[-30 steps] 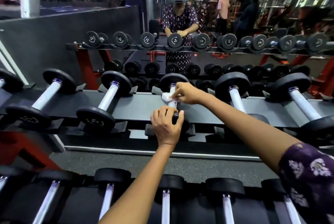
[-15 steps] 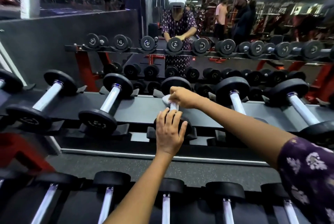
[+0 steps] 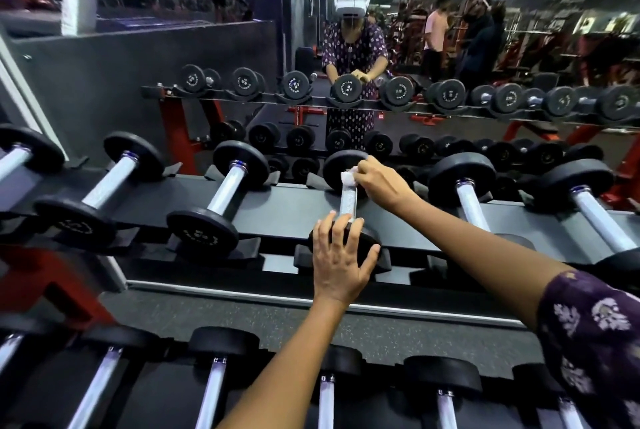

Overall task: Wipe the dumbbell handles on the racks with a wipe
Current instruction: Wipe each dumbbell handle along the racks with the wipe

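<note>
Mid-wipe on one dumbbell, middle rack. Right hand (image 3: pixel 379 182) pinches wipe (image 3: pixel 348 177) at far end of handle (image 3: pixel 345 201). Left hand (image 3: pixel 341 255), fingers spread, rests on near weight head (image 3: pixel 367 238), steadying. Next, likely: draw wipe down handle, then move to neighbour (image 3: pixel 472 203).

My left hand (image 3: pixel 341 260) is bare, and so is the whole forearm behind it: no ring, watch or band that I can see. My right hand (image 3: pixel 379 182) is bare too, the forearm uncovered up past the elbow. There my sleeve (image 3: pixel 595 335) begins, a loose dark purple fabric printed with small pale, whitish-pink flower motifs scattered over it. The cuff has a plain edge. My nails are short and unpainted.
</note>
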